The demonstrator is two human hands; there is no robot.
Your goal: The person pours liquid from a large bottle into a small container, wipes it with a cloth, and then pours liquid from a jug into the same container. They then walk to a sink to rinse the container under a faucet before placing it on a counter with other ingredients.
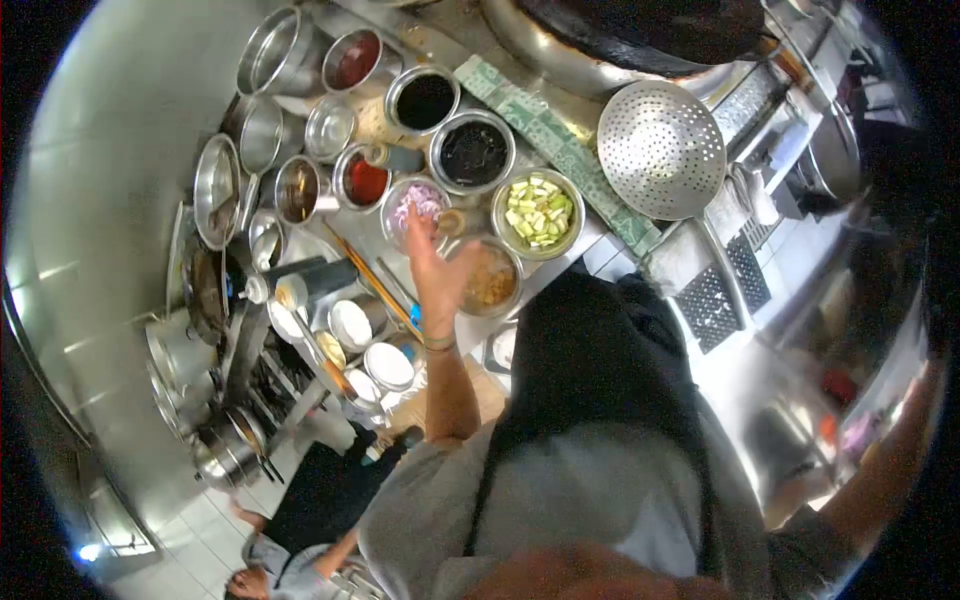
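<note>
My left hand reaches over the bowls with fingers stretched out and the thumb apart, holding nothing visible. Its fingertips overlap the near edge of a steel bowl of chopped purple onion. Just right of the hand is a bowl of yellowish-brown pieces, partly behind the thumb. Beyond that sits a bowl of cut green vegetable. A small round brownish container top shows beside the fingers. My right forearm stretches to the right edge, where the hand is lost in the dark border.
Steel bowls hold dark contents and red contents. A perforated strainer lies right of a green patterned strip. A large blackened wok is at the top. White tubs stand left. Another person is at lower left.
</note>
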